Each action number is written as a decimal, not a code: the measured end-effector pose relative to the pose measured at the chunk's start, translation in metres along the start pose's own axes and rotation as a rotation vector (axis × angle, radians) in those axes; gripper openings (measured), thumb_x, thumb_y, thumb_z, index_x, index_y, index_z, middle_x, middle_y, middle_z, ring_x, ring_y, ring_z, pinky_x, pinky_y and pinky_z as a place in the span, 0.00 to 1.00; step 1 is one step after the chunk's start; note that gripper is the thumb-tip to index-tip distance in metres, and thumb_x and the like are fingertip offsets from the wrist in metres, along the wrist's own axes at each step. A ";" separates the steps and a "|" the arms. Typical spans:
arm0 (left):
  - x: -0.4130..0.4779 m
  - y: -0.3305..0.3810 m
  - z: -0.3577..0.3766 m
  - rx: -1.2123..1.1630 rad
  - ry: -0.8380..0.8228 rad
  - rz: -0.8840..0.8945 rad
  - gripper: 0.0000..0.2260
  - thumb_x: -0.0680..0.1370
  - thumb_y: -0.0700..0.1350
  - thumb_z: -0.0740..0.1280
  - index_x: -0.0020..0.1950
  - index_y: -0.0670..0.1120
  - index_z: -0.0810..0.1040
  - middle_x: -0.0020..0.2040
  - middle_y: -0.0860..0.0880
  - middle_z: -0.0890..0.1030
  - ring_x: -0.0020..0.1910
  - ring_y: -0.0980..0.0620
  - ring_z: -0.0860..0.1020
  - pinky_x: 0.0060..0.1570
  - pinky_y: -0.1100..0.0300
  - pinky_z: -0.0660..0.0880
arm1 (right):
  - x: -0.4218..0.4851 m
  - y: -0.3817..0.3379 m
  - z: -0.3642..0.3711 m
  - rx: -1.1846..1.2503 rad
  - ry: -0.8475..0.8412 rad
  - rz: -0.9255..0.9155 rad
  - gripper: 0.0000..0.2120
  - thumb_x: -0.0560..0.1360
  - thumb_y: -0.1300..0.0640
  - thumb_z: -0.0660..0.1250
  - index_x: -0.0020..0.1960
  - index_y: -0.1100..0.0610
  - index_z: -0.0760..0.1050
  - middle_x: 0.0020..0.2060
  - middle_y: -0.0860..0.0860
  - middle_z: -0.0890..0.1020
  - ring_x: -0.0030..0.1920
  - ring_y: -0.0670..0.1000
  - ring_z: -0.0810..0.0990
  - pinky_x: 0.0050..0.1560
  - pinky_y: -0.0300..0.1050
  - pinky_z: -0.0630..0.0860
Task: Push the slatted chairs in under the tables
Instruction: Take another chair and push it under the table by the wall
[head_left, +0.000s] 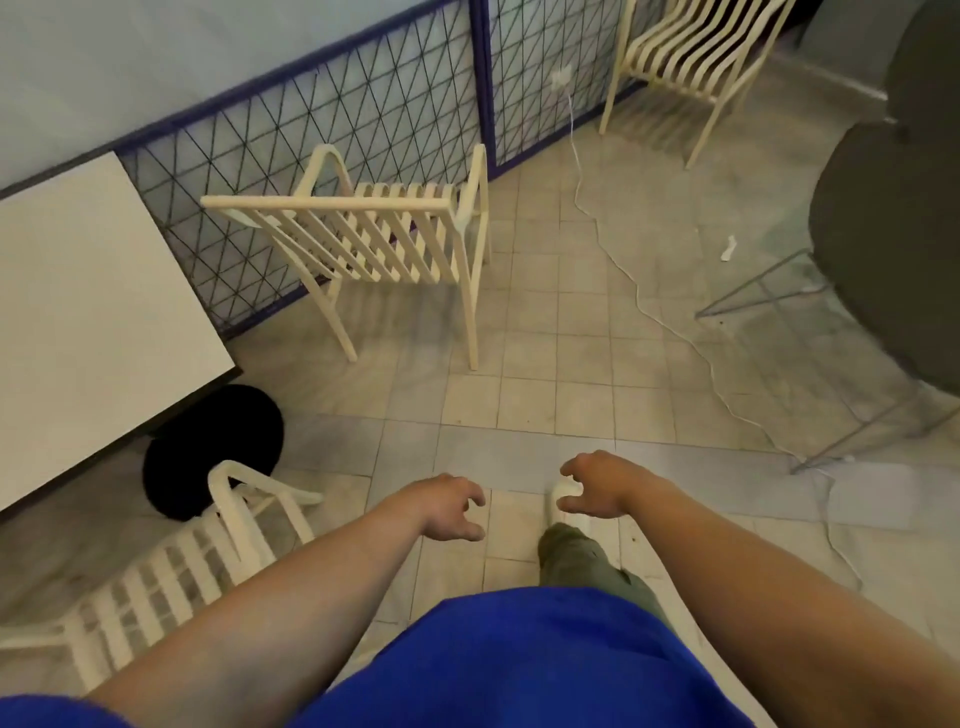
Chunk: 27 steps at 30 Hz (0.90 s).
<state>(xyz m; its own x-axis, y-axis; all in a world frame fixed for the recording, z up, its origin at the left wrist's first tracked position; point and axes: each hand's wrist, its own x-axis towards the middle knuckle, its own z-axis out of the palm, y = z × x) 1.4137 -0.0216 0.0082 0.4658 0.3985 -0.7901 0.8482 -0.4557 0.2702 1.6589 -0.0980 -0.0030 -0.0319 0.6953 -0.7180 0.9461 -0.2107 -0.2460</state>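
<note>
Left hand (452, 506) and right hand (597, 486), bottom centre, both empty with fingers loosely curled. 1 slatted chair (374, 234) stands centre frame, apart from the white bench (78, 312) at left. It looks light and stiff; best gripped by the top back rail.

Left edge cuts white table (78, 312); my left forearm (291, 587) hides part of near slatted chair (231, 506); far chair (670, 78) top cropped.

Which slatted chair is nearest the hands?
The chair at lower left, beside the white table's black base. The middle chair and the far chair stand farther ahead, by the mesh fence.
</note>
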 end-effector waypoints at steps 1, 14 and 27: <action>0.008 0.000 -0.011 -0.017 0.006 -0.017 0.28 0.78 0.57 0.70 0.76 0.52 0.70 0.70 0.50 0.76 0.66 0.49 0.76 0.66 0.51 0.73 | 0.012 0.004 -0.015 -0.022 -0.011 -0.011 0.34 0.79 0.40 0.64 0.79 0.53 0.61 0.74 0.54 0.69 0.73 0.56 0.69 0.71 0.52 0.68; 0.049 -0.026 -0.136 -0.262 0.138 -0.249 0.28 0.78 0.61 0.69 0.75 0.53 0.70 0.71 0.50 0.76 0.66 0.49 0.76 0.66 0.51 0.72 | 0.136 0.016 -0.206 -0.225 -0.034 -0.258 0.34 0.79 0.38 0.64 0.78 0.53 0.63 0.72 0.54 0.72 0.71 0.56 0.71 0.69 0.51 0.69; 0.074 -0.200 -0.321 -0.295 0.370 -0.299 0.30 0.79 0.65 0.66 0.76 0.50 0.71 0.72 0.48 0.74 0.68 0.48 0.73 0.66 0.53 0.70 | 0.256 -0.098 -0.363 -0.119 0.333 -0.367 0.31 0.80 0.35 0.59 0.75 0.55 0.69 0.65 0.57 0.78 0.64 0.59 0.77 0.60 0.53 0.76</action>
<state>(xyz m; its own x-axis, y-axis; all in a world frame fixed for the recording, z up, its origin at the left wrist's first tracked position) 1.3594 0.3545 0.0719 0.2062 0.7532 -0.6246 0.9669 -0.0587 0.2483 1.6753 0.3499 0.0735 -0.2824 0.8944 -0.3467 0.9227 0.1544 -0.3532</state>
